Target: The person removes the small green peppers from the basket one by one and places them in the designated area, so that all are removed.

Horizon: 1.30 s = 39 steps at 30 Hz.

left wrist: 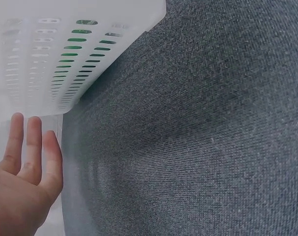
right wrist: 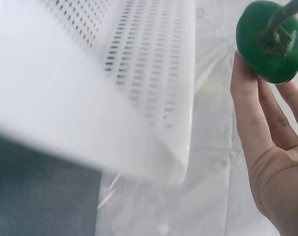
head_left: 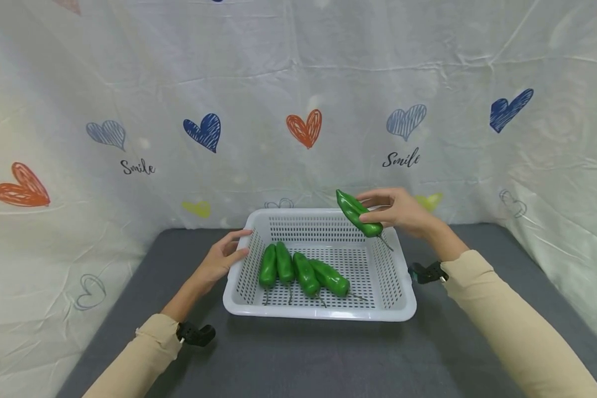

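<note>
A white perforated plastic basket sits on the dark grey table. Several green peppers lie side by side in its left half, stems toward the near side. Above the basket's far right corner, my right hand pinches another green pepper between thumb and fingers, its stem hanging down to the right. The right wrist view shows that pepper's stem end above the fingers. My left hand is at the basket's left rim, fingertips and thumb tip right against it. Those fingers look loosely extended in the left wrist view.
A pale cloth backdrop with printed hearts hangs right behind the table. Grey table surface shows in front of the basket and on both sides. Each wrist wears a black strapped device.
</note>
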Available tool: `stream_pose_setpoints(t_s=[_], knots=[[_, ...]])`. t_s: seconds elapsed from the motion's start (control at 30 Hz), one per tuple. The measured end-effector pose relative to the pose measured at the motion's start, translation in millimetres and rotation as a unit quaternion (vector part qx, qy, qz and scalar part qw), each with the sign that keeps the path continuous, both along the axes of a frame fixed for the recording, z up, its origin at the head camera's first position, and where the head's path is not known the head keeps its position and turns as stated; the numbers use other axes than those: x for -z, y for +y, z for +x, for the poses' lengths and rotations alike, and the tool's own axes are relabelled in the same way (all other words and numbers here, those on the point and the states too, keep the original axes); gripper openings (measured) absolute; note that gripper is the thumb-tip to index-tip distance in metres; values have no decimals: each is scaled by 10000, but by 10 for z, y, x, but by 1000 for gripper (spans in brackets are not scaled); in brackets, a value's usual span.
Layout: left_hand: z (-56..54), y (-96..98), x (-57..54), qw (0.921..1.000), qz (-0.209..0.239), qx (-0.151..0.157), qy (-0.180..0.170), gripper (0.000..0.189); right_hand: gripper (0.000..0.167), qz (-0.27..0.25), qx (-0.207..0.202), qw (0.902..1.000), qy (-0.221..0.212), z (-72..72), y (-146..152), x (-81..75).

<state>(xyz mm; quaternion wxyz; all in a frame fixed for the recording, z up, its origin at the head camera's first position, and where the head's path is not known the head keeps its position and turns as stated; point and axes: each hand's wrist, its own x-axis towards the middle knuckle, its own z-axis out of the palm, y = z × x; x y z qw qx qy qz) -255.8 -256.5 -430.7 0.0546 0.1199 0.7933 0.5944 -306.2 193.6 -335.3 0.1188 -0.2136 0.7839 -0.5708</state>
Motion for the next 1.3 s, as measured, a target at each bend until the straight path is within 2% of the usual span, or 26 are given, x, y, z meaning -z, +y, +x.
stream_pose_setpoints(t_s=[0.2, 0.43, 1.0, 1.17, 1.3], knots=[[-4, 10, 6, 10000, -61, -12, 69, 53, 60, 304, 280, 9991, 71, 65, 193, 21], [-7, -5, 6, 9998, -152, -12, 159, 52, 61, 245, 494, 9984, 94, 113, 385, 59], [3, 7, 9, 9997, -235, -39, 48, 53, 61, 383, 1185, 9918, 271, 140, 817, 161], [2, 5, 12, 9998, -214, -39, 9, 53, 61, 324, 1342, 9900, 300, 140, 930, 236], [5, 10, -2, 9998, -174, -84, -26, 52, 63, 517, 1446, 9876, 333, 123, 1001, 333]])
